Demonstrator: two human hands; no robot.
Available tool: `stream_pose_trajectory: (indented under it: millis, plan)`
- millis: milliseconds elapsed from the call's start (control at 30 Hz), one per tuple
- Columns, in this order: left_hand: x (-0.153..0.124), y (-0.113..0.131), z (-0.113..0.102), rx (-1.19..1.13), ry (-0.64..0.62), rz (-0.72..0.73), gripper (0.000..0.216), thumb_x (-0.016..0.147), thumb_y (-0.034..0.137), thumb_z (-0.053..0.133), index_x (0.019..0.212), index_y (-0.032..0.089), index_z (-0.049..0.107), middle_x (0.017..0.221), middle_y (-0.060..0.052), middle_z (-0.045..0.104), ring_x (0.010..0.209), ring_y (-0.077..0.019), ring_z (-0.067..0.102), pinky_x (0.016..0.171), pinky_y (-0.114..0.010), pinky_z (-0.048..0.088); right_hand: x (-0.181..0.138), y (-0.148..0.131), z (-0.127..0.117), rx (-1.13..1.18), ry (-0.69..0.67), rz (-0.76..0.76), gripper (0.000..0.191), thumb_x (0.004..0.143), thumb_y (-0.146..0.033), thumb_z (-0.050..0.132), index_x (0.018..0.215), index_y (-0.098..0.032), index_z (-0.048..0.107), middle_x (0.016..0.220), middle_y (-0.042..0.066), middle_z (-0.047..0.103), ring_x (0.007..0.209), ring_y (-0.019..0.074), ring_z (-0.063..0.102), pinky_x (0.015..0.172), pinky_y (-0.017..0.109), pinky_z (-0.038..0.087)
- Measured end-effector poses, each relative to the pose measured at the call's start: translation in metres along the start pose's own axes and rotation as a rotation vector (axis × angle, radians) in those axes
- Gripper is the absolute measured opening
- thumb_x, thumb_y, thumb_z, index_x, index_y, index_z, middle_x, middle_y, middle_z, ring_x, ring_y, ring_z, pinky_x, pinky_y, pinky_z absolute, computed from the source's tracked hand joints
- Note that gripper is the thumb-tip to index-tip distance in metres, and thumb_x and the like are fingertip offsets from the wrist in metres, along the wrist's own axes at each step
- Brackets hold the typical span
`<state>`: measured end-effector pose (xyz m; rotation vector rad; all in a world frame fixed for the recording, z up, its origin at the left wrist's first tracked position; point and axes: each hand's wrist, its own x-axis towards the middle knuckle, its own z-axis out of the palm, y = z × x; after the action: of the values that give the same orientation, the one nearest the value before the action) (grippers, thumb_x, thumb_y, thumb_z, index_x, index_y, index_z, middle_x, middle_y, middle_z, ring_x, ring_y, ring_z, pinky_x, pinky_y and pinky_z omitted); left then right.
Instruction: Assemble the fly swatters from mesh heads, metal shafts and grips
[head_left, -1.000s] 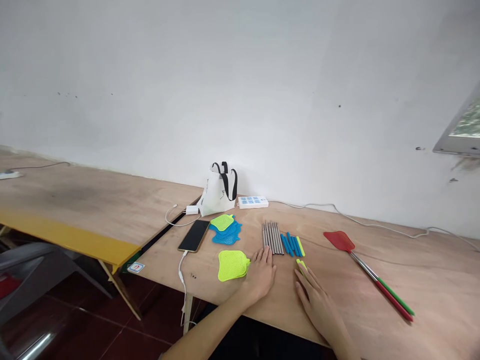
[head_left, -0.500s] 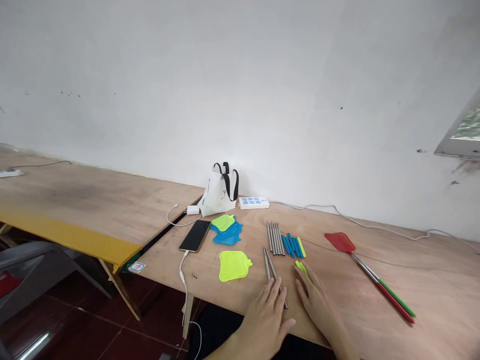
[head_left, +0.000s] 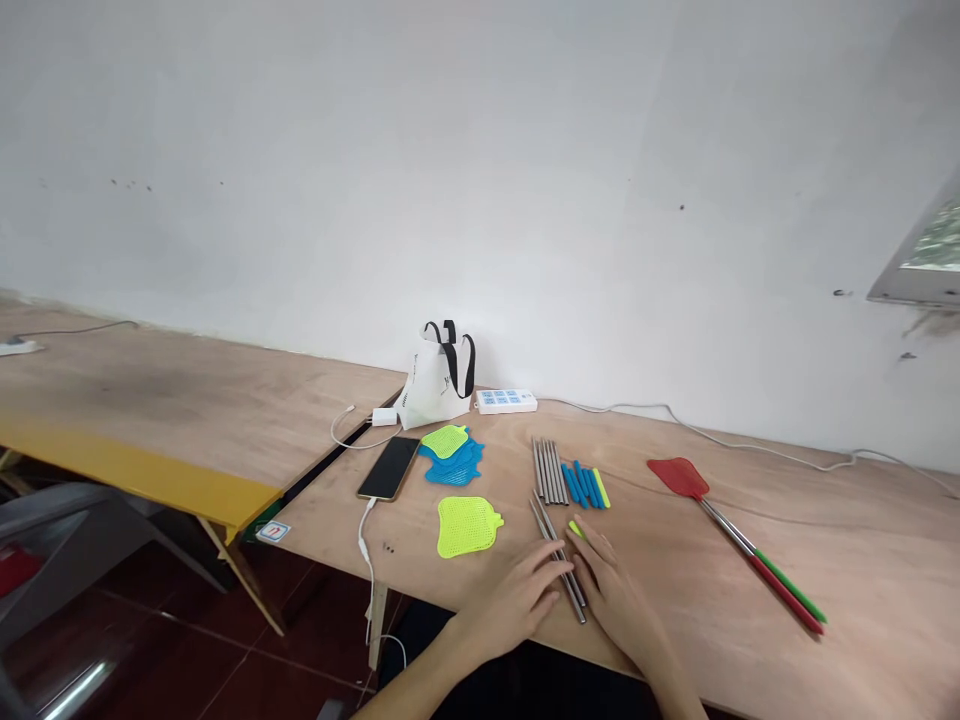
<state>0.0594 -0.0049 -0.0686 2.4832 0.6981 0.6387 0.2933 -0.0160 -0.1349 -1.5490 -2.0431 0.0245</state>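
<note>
My left hand [head_left: 517, 592] lies flat on the wooden table [head_left: 862, 570], fingers stretched out, touching two loose metal rods [head_left: 556, 555] near the front edge. My right hand [head_left: 611, 585] rests just right of those rods, fingers extended, with a yellow-green handle grip [head_left: 576, 528] at its fingertips. Behind lie a row of metal rods [head_left: 547, 470] and a row of blue and yellow-green grips [head_left: 586, 487]. A yellow-green swatter head [head_left: 465, 525] lies left of my left hand.
A stack of blue swatter heads with a yellow-green one on top [head_left: 450, 457], a phone [head_left: 388, 468] on a cable, a white bag [head_left: 439, 385] and a power strip [head_left: 506, 401] sit behind. A finished red swatter [head_left: 731, 538] lies at the right. A second table [head_left: 150, 410] adjoins on the left.
My left hand pulled two rods out of the row toward the front edge. My right hand slid left toward the rods, bringing the yellow-green grip with it.
</note>
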Motion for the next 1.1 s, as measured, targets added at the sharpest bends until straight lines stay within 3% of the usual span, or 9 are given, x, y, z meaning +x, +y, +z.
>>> stream_pose_trajectory:
  millis: [167, 500, 667, 833, 967, 1100]
  plan:
    - [0.001, -0.008, -0.001, 0.112, 0.041, -0.047, 0.040, 0.099, 0.024, 0.054, 0.139, 0.026, 0.054, 0.156, -0.006, 0.045, 0.146, -0.0244, 0.040, 0.122, -0.045, 0.036, 0.005, -0.017, -0.012, 0.032, -0.113, -0.008, 0.048, 0.105, -0.038, 0.032, 0.150, -0.030, 0.047, 0.156, 0.001, 0.044, 0.147, 0.0209, 0.038, 0.124, 0.050, 0.030]
    - [-0.001, -0.010, 0.004, 0.041, 0.066, -0.077, 0.049, 0.097, 0.018, 0.053, 0.144, 0.028, 0.044, 0.153, -0.004, 0.048, 0.141, -0.0198, 0.046, 0.118, -0.039, 0.042, 0.007, -0.042, -0.029, 0.014, -0.219, -0.033, 0.060, 0.098, -0.050, 0.051, 0.154, -0.034, 0.038, 0.158, 0.000, 0.040, 0.148, 0.0219, 0.035, 0.125, 0.053, 0.025]
    - [0.001, -0.024, -0.010, 0.174, 0.122, -0.080, 0.047, 0.097, 0.011, 0.044, 0.141, 0.027, 0.048, 0.153, -0.004, 0.048, 0.146, -0.0193, 0.038, 0.124, -0.044, 0.032, 0.009, -0.048, -0.023, -0.004, -0.219, -0.054, 0.053, 0.100, -0.040, 0.046, 0.153, -0.036, 0.041, 0.156, -0.001, 0.043, 0.148, 0.0235, 0.035, 0.125, 0.055, 0.025]
    - [-0.001, -0.046, -0.027, 0.372, 0.091, -0.353, 0.042, 0.100, 0.017, 0.039, 0.141, 0.021, 0.049, 0.155, -0.012, 0.045, 0.149, -0.0319, 0.033, 0.121, -0.063, 0.025, 0.011, -0.050, -0.020, -0.026, -0.156, -0.050, 0.047, 0.104, -0.040, 0.039, 0.150, -0.034, 0.047, 0.152, 0.000, 0.049, 0.146, 0.0229, 0.039, 0.124, 0.054, 0.028]
    - [-0.010, -0.060, -0.039, 0.377, 0.030, -0.437, 0.050, 0.100, 0.015, 0.032, 0.150, 0.018, 0.040, 0.159, -0.013, 0.040, 0.151, -0.0325, 0.029, 0.121, -0.064, 0.023, 0.010, -0.050, -0.017, -0.057, -0.122, -0.019, 0.045, 0.105, -0.043, 0.036, 0.146, -0.032, 0.053, 0.153, -0.002, 0.047, 0.144, 0.0234, 0.042, 0.123, 0.052, 0.033]
    - [-0.014, -0.067, -0.047, 0.408, 0.011, -0.481, 0.060, 0.090, 0.005, 0.034, 0.149, 0.014, 0.040, 0.159, -0.015, 0.039, 0.152, -0.0341, 0.026, 0.122, -0.063, 0.022, 0.010, -0.046, -0.014, -0.063, -0.100, -0.015, 0.044, 0.106, -0.041, 0.036, 0.145, -0.035, 0.053, 0.154, -0.003, 0.046, 0.145, 0.0243, 0.040, 0.122, 0.052, 0.035]
